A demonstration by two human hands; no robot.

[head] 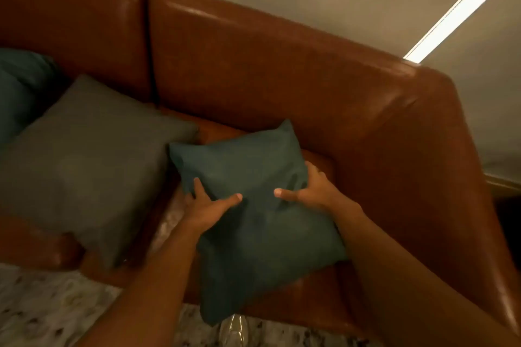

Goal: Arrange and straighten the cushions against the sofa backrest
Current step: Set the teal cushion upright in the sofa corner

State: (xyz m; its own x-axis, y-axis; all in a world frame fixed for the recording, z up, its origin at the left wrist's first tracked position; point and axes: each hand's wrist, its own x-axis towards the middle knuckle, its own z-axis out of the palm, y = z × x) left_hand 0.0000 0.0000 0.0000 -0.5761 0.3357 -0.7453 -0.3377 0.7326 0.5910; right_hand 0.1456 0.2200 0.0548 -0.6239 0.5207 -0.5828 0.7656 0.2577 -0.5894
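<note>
- No brand, label or readable writing shows on any surface in view
- Cushions, three in all: two teal and one grey
- The teal cushion [253,205] in the middle of the view lies over the seat at the right end of the brown leather sofa [282,70], its far corner pointing toward the backrest and its near corner hanging past the seat's front edge; it is tilted cornerwise, not squared against the backrest
- The grey cushion [93,166] lies flat on the seat to the left, its right corner just beside the teal cushion's left corner; whether the two touch cannot be told
- The second teal cushion [22,87] is cut off by the left edge, lying behind the grey one near the backrest
- Hands, two, both bare and both on the middle teal cushion
- The left hand [208,205] clasps the cushion's left edge, thumb pressed on the top face and fingers curled round the edge
- The right hand [313,189] clasps the right edge the same way, thumb on top pointing inward, fingers wrapped over the side; the fabric puckers between the two thumbs
- Backrest sections, two, with a seam between them; one armrest [439,155] at the right end
- A speckled pale rug [42,313] lies before the sofa, and one light shoe [234,329] shows at the bottom edge
- One bright strip of light [462,5] runs slantwise across the wall at upper right
</note>
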